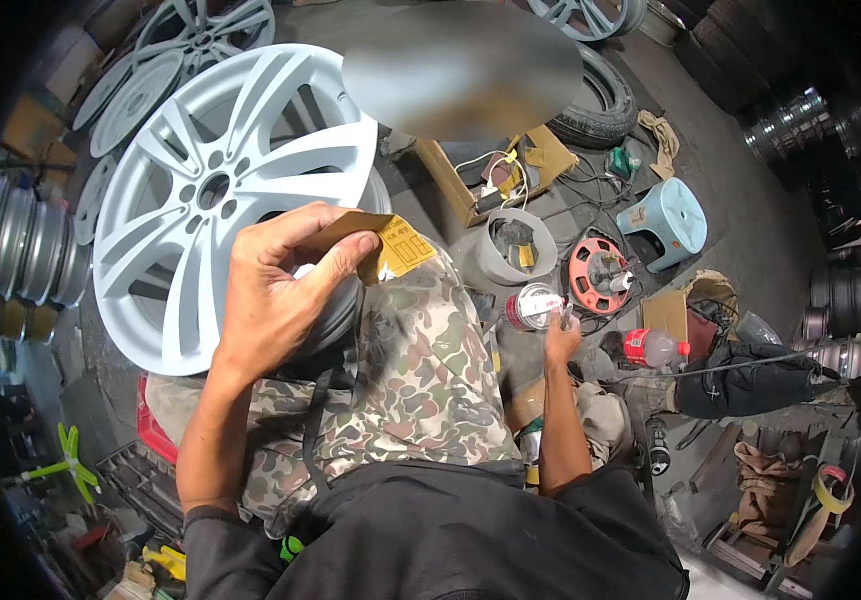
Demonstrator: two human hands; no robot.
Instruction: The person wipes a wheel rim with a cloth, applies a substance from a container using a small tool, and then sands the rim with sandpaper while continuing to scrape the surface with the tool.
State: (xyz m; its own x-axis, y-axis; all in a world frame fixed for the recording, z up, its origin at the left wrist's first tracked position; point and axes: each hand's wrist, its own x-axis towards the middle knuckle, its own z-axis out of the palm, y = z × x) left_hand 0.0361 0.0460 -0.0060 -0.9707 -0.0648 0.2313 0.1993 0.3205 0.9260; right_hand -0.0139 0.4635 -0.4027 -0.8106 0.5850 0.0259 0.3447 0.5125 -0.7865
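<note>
The white alloy wheel (221, 190) stands against the camouflage-clad knee (421, 370), its rim edge under the left hand (281, 290). This hand pinches a folded sandpaper sheet (401, 245), whose long axis runs rightward with the yellow printed back up. The right hand (561, 340) is curled at a red-and-white can (533, 305); I cannot tell its grip. The cable reel (599, 275) and stool (673, 222) crowd the floor.

Nothing here is legible.
The yellow sheet (403, 246) pinched in your left hand (276, 290) carries a block of dark printed marks, but they are too small to make out. The can (531, 305) just beside your right hand (561, 338) wears a red and white label, and the bottle (654, 347) on the floor a red one; both are blurred.
</note>
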